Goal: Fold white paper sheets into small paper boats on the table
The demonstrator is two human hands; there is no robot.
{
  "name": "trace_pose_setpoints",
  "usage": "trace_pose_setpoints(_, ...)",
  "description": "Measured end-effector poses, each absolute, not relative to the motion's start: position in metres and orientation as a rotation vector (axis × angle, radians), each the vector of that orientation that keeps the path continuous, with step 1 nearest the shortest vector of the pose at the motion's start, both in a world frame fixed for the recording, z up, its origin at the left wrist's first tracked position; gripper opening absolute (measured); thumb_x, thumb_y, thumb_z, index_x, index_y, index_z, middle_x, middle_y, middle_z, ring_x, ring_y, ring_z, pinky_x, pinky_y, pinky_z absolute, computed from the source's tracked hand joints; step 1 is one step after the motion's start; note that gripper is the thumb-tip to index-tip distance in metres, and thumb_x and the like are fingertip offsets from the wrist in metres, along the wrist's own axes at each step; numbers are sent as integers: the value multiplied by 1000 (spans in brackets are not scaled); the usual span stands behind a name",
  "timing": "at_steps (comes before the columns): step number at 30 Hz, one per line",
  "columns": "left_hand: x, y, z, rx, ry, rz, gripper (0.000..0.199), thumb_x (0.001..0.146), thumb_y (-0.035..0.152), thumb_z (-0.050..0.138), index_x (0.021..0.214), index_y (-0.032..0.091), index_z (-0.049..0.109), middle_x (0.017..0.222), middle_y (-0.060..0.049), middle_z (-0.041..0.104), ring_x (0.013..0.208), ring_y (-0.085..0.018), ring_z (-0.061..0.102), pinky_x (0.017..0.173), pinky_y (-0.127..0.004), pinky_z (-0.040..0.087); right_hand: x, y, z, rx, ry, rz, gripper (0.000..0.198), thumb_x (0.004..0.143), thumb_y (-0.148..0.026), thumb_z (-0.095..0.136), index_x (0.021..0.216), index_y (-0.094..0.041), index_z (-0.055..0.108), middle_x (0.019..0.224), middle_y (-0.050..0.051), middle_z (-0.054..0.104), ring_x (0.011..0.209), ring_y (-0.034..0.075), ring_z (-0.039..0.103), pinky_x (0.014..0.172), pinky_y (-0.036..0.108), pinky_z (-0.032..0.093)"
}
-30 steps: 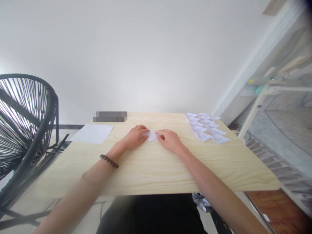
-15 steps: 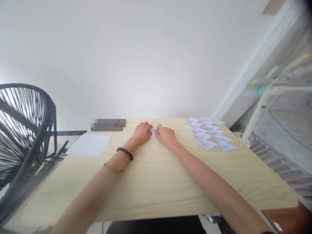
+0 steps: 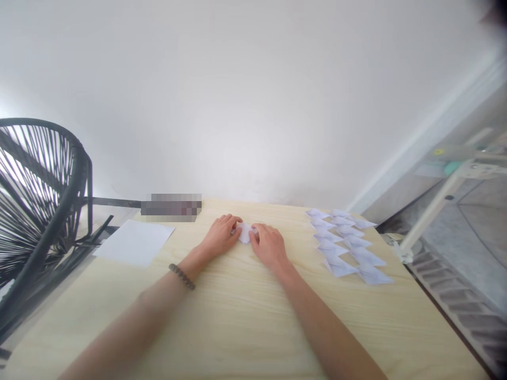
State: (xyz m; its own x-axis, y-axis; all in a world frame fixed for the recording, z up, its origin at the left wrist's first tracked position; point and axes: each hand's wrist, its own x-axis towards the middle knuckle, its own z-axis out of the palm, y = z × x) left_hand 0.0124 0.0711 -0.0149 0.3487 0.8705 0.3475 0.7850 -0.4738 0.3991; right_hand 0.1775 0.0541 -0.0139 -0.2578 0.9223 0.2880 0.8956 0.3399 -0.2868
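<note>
Between my two hands, near the far edge of the wooden table, is a small folded piece of white paper (image 3: 246,234). My left hand (image 3: 222,233), with a dark bead bracelet on the wrist, pinches the paper's left side between thumb and fingers. On the opposite side my right hand (image 3: 269,244) grips the right edge, its fingers curled. The fingertips cover both side corners of the paper. Several folded white paper pieces (image 3: 339,266) with pointed ends stand in two rows to the right of my right hand.
White paper sheets (image 3: 134,243) lie at the table's left edge. Behind them is a blurred-out dark object (image 3: 171,208). A black corded chair (image 3: 75,174) stands left of the wooden table (image 3: 237,327). A white wall closes off the back, and a pale metal frame (image 3: 431,211) rises on the right.
The camera view has tilted and shifted, so the table sits lower. My hands have moved slightly apart, and more of the folded paper shows between them.
</note>
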Motion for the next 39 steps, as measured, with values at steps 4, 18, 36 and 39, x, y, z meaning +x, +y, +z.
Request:
trace_pose_setpoints(4,12,72,-12,2361,1520,831,14,82,21,39,85,17,52,75,-3,53,69,-15,50,66,-28,40,175,63,-12,-1646,-2256,102,25,87,-31,34,101,-22,53,85,2,66,77,16,59,72,27,34)
trace_pose_setpoints(18,11,78,-12,2258,1588,815,19,82,21,41,96,20,55,91,-5,52,89,-20,46,81,-36,39,169,81,-9,-1776,-2268,160,26,88,-30,31,101,-23,52,77,2,67,67,16,60,59,25,32)
trace_pose_setpoints(36,16,82,-7,2283,1655,675,29,85,27,41,112,26,52,106,-6,51,96,-21,44,83,-38,38,175,84,-16,-1613,-2087,296,23,85,-24,38,100,-21,55,86,4,56,76,15,52,71,27,33)
trace_pose_setpoints(39,15,81,-6,2289,1627,690,27,84,27,42,109,26,53,108,-6,52,100,-22,43,84,-39,37,174,85,-15,-1621,-2091,290,23,85,-23,39,99,-21,56,86,4,56,75,15,52,71,27,33)
